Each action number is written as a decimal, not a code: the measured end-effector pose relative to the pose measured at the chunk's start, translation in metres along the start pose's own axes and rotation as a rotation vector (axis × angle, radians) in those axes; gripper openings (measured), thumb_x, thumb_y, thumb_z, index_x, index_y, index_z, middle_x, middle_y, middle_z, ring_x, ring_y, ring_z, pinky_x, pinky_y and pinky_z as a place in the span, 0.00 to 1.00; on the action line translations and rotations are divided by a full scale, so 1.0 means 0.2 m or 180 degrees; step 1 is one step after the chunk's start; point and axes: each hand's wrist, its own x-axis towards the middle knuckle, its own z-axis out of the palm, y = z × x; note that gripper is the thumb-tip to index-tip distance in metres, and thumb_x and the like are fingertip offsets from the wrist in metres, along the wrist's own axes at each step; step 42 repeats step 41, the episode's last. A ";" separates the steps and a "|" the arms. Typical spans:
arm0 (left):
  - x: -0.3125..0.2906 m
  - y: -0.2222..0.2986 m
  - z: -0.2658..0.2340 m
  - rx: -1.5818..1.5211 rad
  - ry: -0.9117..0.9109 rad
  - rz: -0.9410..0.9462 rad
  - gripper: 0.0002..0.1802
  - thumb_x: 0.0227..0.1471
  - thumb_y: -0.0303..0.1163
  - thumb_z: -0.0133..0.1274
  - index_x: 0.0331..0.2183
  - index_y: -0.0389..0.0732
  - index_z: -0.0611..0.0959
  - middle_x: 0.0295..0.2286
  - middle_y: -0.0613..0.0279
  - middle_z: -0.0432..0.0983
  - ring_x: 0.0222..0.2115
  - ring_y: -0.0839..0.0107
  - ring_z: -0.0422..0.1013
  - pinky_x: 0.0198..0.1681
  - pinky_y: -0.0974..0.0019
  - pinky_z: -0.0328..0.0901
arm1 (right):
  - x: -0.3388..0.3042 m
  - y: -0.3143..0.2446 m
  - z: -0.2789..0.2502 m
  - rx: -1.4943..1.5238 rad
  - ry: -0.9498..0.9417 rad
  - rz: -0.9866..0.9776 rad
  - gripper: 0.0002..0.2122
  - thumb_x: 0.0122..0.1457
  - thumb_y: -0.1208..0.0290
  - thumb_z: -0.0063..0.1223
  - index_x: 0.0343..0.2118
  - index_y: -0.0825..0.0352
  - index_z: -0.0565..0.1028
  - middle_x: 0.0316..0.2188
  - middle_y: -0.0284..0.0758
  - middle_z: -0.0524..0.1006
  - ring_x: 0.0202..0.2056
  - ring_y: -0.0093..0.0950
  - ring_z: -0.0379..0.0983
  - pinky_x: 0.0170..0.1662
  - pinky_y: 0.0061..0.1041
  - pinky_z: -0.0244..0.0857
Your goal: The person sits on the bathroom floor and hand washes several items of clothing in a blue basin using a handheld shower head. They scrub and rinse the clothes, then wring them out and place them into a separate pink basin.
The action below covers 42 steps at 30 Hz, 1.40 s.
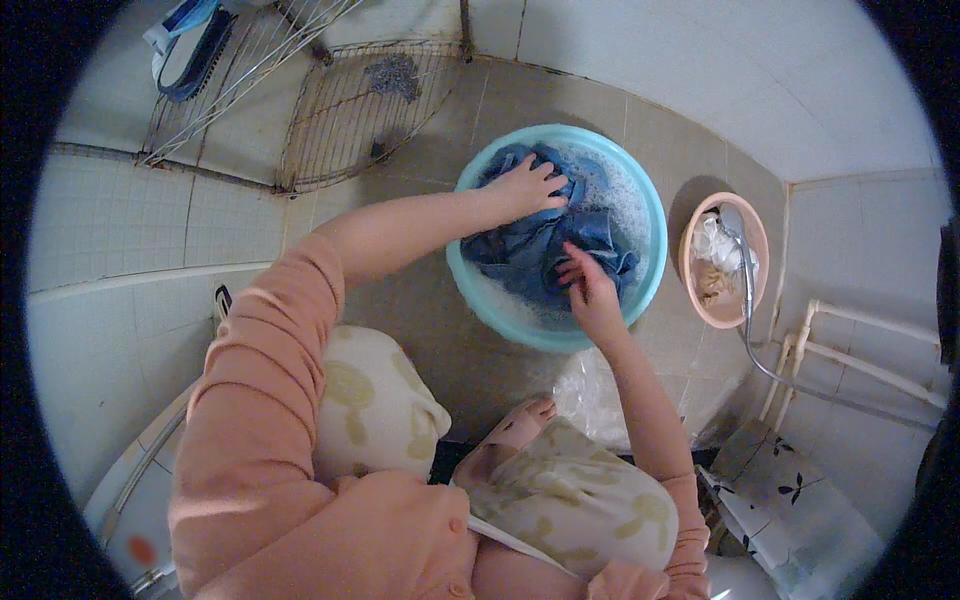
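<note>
A light-blue round basin [652, 262] on the floor holds soapy water and a wet blue denim garment [522, 238], bunched up and partly under the suds. My left hand [528, 190] lies over the upper part of the denim, its fingers spread and slightly bent. Lower down, my right hand [592, 292] touches the garment near the basin's near side; its fingers are loosely curled and apart, pointing up and left. Any cloth under the palms is hidden.
To the right stands a small pink basin [686, 262] with white cloth and a shower head [733, 218] on a metal hose. A rusty wire rack [330, 130] holds a brush [196, 55] at upper left. Clear plastic [590, 395] lies near my foot; white pipes [870, 325] run along the right wall.
</note>
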 end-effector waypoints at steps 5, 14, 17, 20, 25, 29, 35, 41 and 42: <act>0.05 -0.18 -0.11 -0.1365 -0.0447 -0.0703 0.14 0.44 0.29 0.44 0.36 0.51 0.78 0.36 0.56 0.71 0.38 0.56 0.68 0.40 0.56 0.64 | 0.11 0.01 -0.10 -0.1621 0.1120 0.0022 0.28 0.42 0.86 0.46 0.51 0.61 0.63 0.42 0.43 0.65 0.43 0.40 0.64 0.45 0.34 0.61; 0.01 -0.32 -0.20 -0.2266 0.0147 -0.2747 0.21 0.43 0.29 0.39 0.42 0.37 0.72 0.42 0.47 0.68 0.41 0.49 0.66 0.46 0.55 0.60 | 0.40 -0.09 -0.20 -0.1297 0.0567 -0.0964 0.10 0.47 0.77 0.52 0.35 0.63 0.75 0.45 0.41 0.67 0.48 0.37 0.62 0.50 0.33 0.58; -0.01 -0.29 -0.23 -0.2457 -0.0033 -0.2285 0.26 0.42 0.26 0.38 0.47 0.37 0.67 0.48 0.49 0.63 0.46 0.51 0.63 0.49 0.57 0.58 | 0.50 -0.13 -0.17 -0.0696 0.0395 -0.1005 0.08 0.50 0.77 0.45 0.35 0.66 0.72 0.39 0.40 0.69 0.43 0.32 0.65 0.47 0.29 0.59; 0.00 -0.23 -0.25 -0.3416 0.0260 -0.1240 0.25 0.42 0.22 0.36 0.46 0.38 0.68 0.46 0.53 0.64 0.48 0.56 0.61 0.52 0.60 0.55 | 0.56 -0.06 -0.16 0.1076 0.0267 0.0041 0.10 0.50 0.78 0.41 0.37 0.65 0.67 0.37 0.39 0.68 0.41 0.28 0.64 0.47 0.28 0.58; -0.03 -0.08 -0.30 -0.4392 0.0509 -0.0630 0.24 0.41 0.18 0.34 0.43 0.38 0.70 0.43 0.57 0.67 0.49 0.64 0.60 0.55 0.65 0.50 | 0.55 -0.11 -0.20 0.1417 -0.0208 0.0091 0.35 0.46 0.77 0.47 0.57 0.57 0.46 0.50 0.41 0.57 0.51 0.34 0.55 0.55 0.28 0.48; -0.07 -0.07 -0.30 -0.4855 0.0522 -0.1110 0.22 0.42 0.18 0.35 0.42 0.38 0.71 0.42 0.58 0.67 0.48 0.68 0.61 0.54 0.67 0.51 | 0.49 -0.12 -0.12 0.0176 0.0060 -0.0636 0.43 0.36 0.59 0.67 0.54 0.68 0.53 0.51 0.45 0.59 0.53 0.41 0.54 0.57 0.33 0.46; -0.05 0.02 -0.36 -0.4196 0.0913 -0.1059 0.17 0.44 0.18 0.39 0.40 0.37 0.68 0.40 0.57 0.65 0.42 0.65 0.64 0.49 0.67 0.56 | 0.45 -0.10 -0.11 -0.0103 0.0691 -0.0480 0.23 0.35 0.64 0.67 0.32 0.66 0.66 0.30 0.39 0.70 0.35 0.39 0.67 0.39 0.31 0.62; -0.17 0.15 -0.38 -0.2896 0.1317 -0.2239 0.22 0.39 0.24 0.51 0.39 0.40 0.64 0.40 0.56 0.62 0.39 0.61 0.63 0.44 0.63 0.58 | 0.42 -0.36 -0.19 -0.0523 0.1214 -0.0145 0.19 0.36 0.68 0.67 0.27 0.67 0.66 0.23 0.39 0.70 0.27 0.32 0.67 0.33 0.27 0.62; -0.17 0.15 -0.38 -0.2896 0.1317 -0.2239 0.22 0.39 0.24 0.51 0.39 0.40 0.64 0.40 0.56 0.62 0.39 0.61 0.63 0.44 0.63 0.58 | 0.42 -0.36 -0.19 -0.0523 0.1214 -0.0145 0.19 0.36 0.68 0.67 0.27 0.67 0.66 0.23 0.39 0.70 0.27 0.32 0.67 0.33 0.27 0.62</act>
